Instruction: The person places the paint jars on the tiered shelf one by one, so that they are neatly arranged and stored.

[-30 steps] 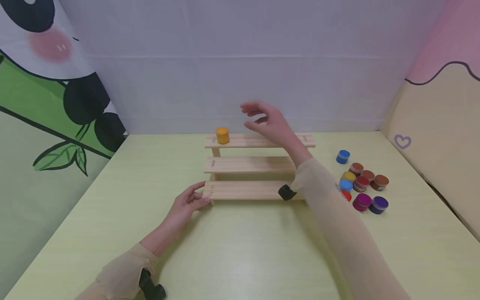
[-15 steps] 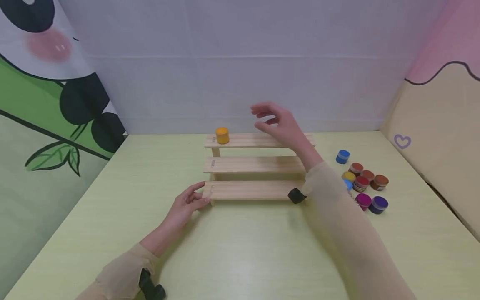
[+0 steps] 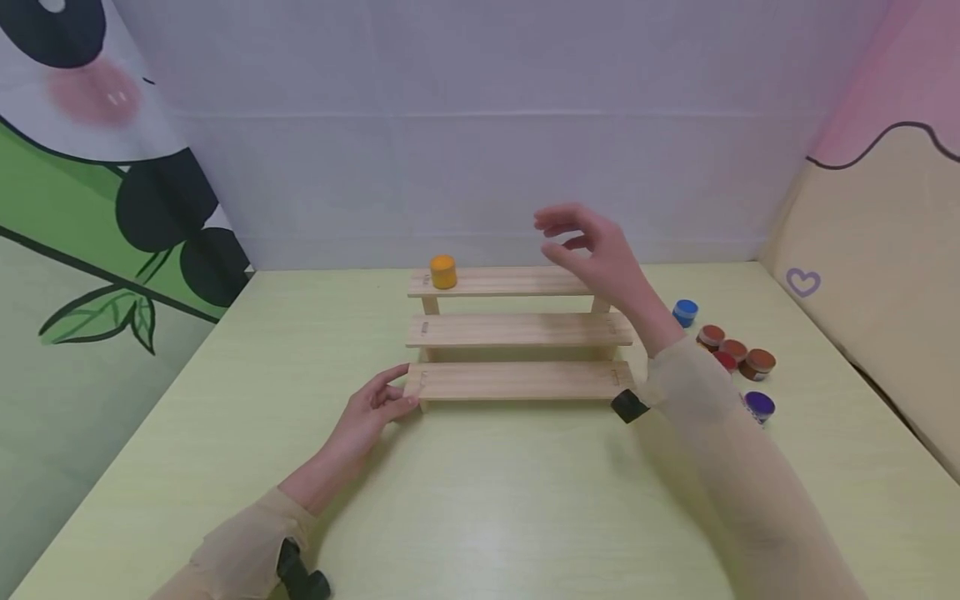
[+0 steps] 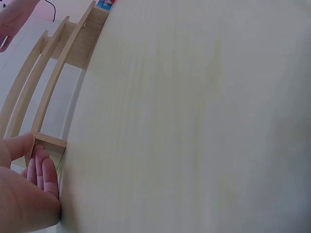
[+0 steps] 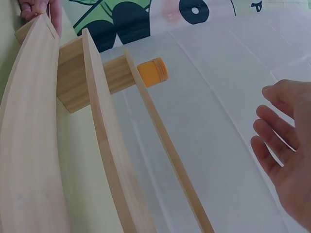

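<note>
A three-tier wooden display rack [image 3: 517,381] stands on the table. On the left end of its top shelf sits a small orange paint jar [image 3: 443,272], upright; the right wrist view shows the same orange jar [image 5: 151,73] sideways. My left hand [image 3: 365,419] holds the left end of the lowest shelf. In the left wrist view that hand [image 4: 24,199] has its thumb over the board and its fingers at the end piece below. My right hand [image 3: 596,254] hovers above the right part of the top shelf, fingers loosely bent, holding nothing.
To the right of the rack is a group of small paint jars: a blue jar [image 3: 685,313] at the back, several brownish-red jars, and a purple jar [image 3: 759,406]. My right sleeve [image 3: 720,417] hides part of the group. A pale cloth wall [image 3: 480,167] stands behind the table.
My right hand has moved rightward, away from the orange paint jar, and its sleeve now covers more of the jars. The left hand and the rack stay in place.
</note>
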### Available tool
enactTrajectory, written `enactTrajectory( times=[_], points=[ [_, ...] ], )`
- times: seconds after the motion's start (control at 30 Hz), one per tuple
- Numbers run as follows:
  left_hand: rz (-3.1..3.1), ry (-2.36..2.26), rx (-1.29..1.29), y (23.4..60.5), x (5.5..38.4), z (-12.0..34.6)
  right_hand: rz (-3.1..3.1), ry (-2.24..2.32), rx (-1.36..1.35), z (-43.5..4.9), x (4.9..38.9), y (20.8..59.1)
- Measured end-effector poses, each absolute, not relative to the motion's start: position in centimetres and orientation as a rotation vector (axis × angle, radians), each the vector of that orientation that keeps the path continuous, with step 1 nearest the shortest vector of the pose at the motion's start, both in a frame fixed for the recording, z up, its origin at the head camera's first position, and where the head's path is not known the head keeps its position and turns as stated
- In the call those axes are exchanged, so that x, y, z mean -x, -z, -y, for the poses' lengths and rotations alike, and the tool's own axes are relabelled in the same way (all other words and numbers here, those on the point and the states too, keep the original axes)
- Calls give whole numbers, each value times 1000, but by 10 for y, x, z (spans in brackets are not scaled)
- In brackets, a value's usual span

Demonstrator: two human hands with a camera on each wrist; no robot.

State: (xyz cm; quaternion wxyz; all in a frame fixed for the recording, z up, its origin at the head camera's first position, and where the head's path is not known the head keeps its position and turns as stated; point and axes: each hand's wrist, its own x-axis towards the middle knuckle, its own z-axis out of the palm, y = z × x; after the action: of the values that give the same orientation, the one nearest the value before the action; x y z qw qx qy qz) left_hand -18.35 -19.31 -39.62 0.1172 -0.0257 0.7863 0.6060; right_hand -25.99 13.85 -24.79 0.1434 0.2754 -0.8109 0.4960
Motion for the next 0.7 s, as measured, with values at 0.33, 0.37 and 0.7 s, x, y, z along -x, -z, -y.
enactTrajectory(
  times=[0.33, 0.37, 0.7],
  points=[
    [-2294, -1778, 75, 395, 183, 193, 2236, -1413, -802, -161, 241, 257],
    [-2294, -1778, 75, 395, 183, 194, 2230, -1406, -806, -164, 240, 260],
    [-2292, -1770, 83, 395, 184, 194, 2272, -1264, -751, -198, 238, 291]
  ],
)
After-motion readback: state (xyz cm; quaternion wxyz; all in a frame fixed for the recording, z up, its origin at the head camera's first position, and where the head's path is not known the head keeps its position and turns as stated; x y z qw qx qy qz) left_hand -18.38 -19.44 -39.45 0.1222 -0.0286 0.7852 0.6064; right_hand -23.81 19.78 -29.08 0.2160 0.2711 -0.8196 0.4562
